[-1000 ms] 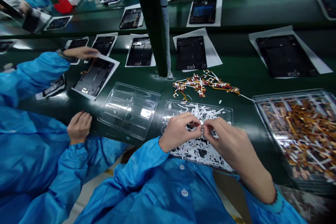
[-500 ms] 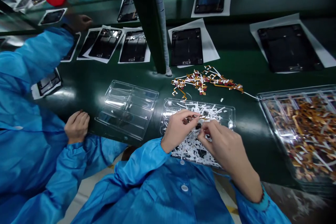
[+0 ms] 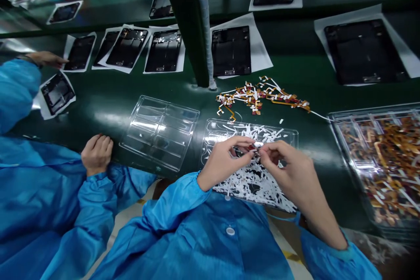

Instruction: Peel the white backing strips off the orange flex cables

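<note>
Above a clear tray (image 3: pixel 210 125) heaped with white paper strips (image 3: pixel 249 179), my two hands meet fingertip to fingertip. My left hand (image 3: pixel 225 159) pinches a small flex cable (image 3: pixel 253 147), mostly hidden by the fingers. Thumb and forefinger of my right hand (image 3: pixel 288 162) are closed at the cable's right end; whatever lies between them is too small to make out. Just behind the tray is a loose pile of orange and white flex cables (image 3: pixel 252 96).
At right stands a clear tray (image 3: pixel 344 153) full of flex cables. A compartmented clear tray (image 3: pixel 160 133) lies left. A green post (image 3: pixel 187 26) rises behind. Tablet-like black panels (image 3: pixel 231 50) lie on white sheets. A co-worker's hand (image 3: pixel 97 154) rests at left; another hand (image 3: pixel 49 58) touches a panel.
My right hand has turned and its fingertips have come up against my left fingertips. At left, the co-worker's reaching arm has drawn back to the left, down to a panel. The view has shifted slightly.
</note>
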